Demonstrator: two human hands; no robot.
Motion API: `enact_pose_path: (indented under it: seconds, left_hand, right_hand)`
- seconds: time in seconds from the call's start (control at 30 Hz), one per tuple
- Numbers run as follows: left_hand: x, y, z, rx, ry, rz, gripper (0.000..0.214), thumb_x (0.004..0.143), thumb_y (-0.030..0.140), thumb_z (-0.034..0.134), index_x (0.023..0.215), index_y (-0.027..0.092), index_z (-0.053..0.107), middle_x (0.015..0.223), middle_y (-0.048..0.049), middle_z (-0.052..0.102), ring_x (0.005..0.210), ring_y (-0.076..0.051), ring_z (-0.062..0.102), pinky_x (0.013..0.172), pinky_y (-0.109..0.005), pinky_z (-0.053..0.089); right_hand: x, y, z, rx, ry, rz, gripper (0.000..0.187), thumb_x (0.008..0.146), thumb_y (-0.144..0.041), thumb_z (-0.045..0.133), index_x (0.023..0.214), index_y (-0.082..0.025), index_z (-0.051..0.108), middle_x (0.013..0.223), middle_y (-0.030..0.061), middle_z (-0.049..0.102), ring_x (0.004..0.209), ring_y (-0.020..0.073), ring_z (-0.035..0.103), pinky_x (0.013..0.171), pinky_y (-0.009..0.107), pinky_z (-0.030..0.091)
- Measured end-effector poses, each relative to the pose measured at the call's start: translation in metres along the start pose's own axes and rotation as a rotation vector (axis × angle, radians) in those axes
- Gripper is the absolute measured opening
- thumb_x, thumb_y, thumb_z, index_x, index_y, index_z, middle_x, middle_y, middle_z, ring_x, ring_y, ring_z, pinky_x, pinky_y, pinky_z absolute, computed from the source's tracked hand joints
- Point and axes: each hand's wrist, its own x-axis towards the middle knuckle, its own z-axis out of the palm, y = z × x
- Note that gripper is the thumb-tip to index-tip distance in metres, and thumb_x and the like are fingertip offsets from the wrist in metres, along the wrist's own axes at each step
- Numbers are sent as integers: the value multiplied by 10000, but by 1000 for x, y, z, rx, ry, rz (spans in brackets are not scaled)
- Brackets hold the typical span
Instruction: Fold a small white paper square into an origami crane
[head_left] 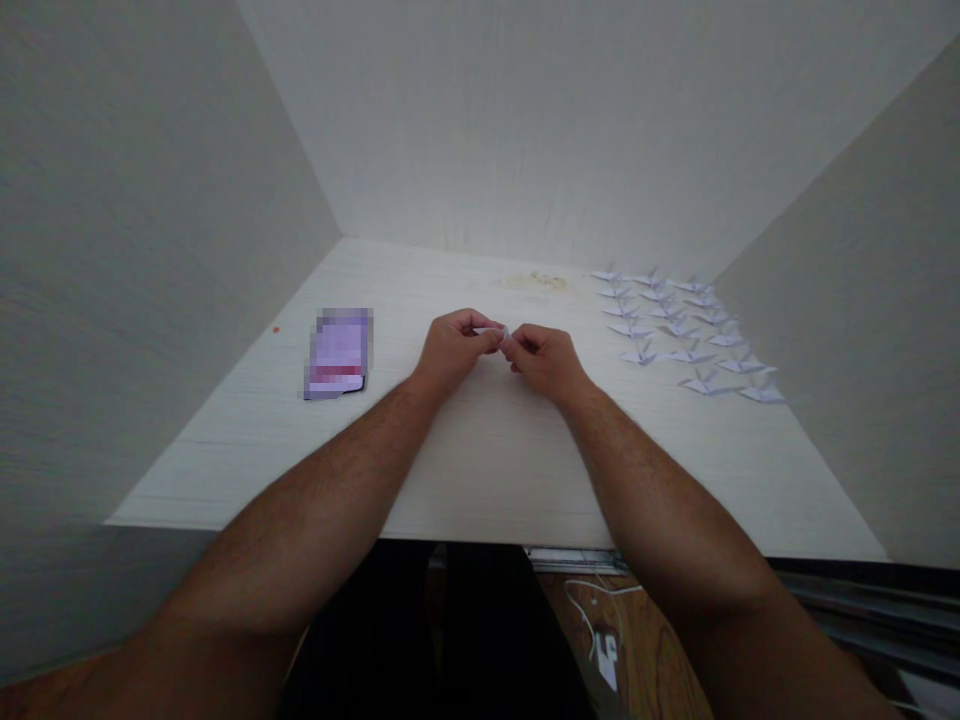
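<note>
My left hand (452, 350) and my right hand (547, 361) meet at the middle of the white table (487, 470). Both pinch a small piece of folded white paper (496, 331) between their fingertips. The fingers of each hand are curled closed around it. Most of the paper is hidden by my fingers. Both forearms reach in from the near edge.
Several folded white paper cranes (686, 328) lie in rows at the right back of the table. A blurred purple flat object (339, 353) lies to the left. Pale walls close in the table on three sides. A white cable (596, 610) lies on the floor below.
</note>
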Motion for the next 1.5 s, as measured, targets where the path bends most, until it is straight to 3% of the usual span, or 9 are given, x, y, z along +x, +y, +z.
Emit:
enact_pose_path:
  seconds: [0.13,0.33,0.53,0.73,0.9,1.07,1.23,1.5]
  left_hand:
    - [2,2,-5,-166,-119,-100,209,624,234,803,685,135,630,626,-23,651,592,-128,624,650,-301,532]
    - [-3,15,-8,-302,-216,-197,222,658,266,787,682,137,608,676,-33,653,600,-128,623,651,-307,541]
    - [-4,15,-9,-396,-277,-236,227,656,275,783,661,155,591,655,-21,633,571,-125,595,589,-283,517]
    - [-7,16,-10,-368,-358,-255,317,648,378,798,659,165,563,645,-47,619,577,-172,607,597,-349,522]
    - [-10,17,-10,-383,-386,-250,305,669,394,788,655,170,580,643,-53,621,591,-192,619,634,-389,533]
    - [-9,18,-7,-431,-343,-266,249,673,357,779,676,158,630,652,-53,640,609,-169,617,636,-337,547]
    - [-8,15,-7,-446,-280,-258,190,698,318,737,688,150,649,686,-52,653,632,-160,627,701,-352,556]
    - [-8,16,-6,-544,-276,-316,137,740,255,670,709,122,683,709,-80,687,633,-168,645,633,-307,563]
  right_hand:
    - [1,-5,-4,197,-85,30,319,801,-467,677,668,-182,622,565,-26,594,510,90,539,492,218,419]
    - [2,-6,-6,543,-223,124,310,749,-472,740,704,-188,625,648,-18,639,536,94,573,526,236,483]
    - [-2,-7,-4,722,-301,136,331,737,-478,768,711,-194,600,653,-27,644,538,93,581,525,224,495]
    - [-5,-13,-6,784,-403,145,395,705,-525,787,700,-190,578,635,-34,644,517,89,576,509,218,495]
    - [-6,-14,-7,783,-415,144,403,702,-535,789,695,-189,581,643,-32,649,524,93,585,514,222,500]
    - [-4,-10,-7,792,-359,115,365,740,-488,777,700,-185,578,634,-29,646,509,91,584,505,221,488]
    - [-2,-9,-7,789,-283,132,366,695,-468,816,698,-189,579,626,-45,628,505,80,562,509,217,487]
    - [-2,-4,-10,833,-340,150,336,655,-426,857,705,-174,640,629,-40,650,524,80,585,544,221,513]
